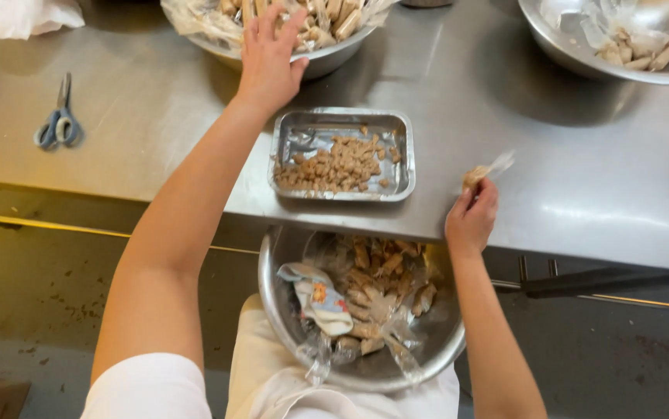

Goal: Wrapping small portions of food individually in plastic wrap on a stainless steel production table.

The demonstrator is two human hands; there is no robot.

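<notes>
Pinching a small wrapped snack piece (485, 171) between thumb and fingertips, your right hand (471, 217) is closed tight on it at the near edge of the steel table (582, 178), with a bit of clear wrapper sticking out past the fingers to the right. Your left hand (268, 58) is spread open, fingers splayed, lying on the rim of the far bowl (326, 56) and on the plastic-wrapped sticks heaped inside it; it has closed on nothing.

Between your two hands sits a shallow metal tray (344, 154), with small brown chunks (334, 164) piled toward its front left and bare metal showing along the back. The piece in your right hand is just to the right of that tray, well apart from the far bowl.

Below the table edge, close against your body, a second metal bowl (361, 310) holds more wrapped sticks, loose clear wrappers and a crumpled pale wrapper (319, 299) with a printed picture. Farther out, a third bowl (621, 43) at the table's far right corner holds a few pale pieces under clear plastic. A pair of blue-handled scissors (57, 120) lies on the table well to your left, and a white plastic bag (20, 15) sits at the far left corner.
</notes>
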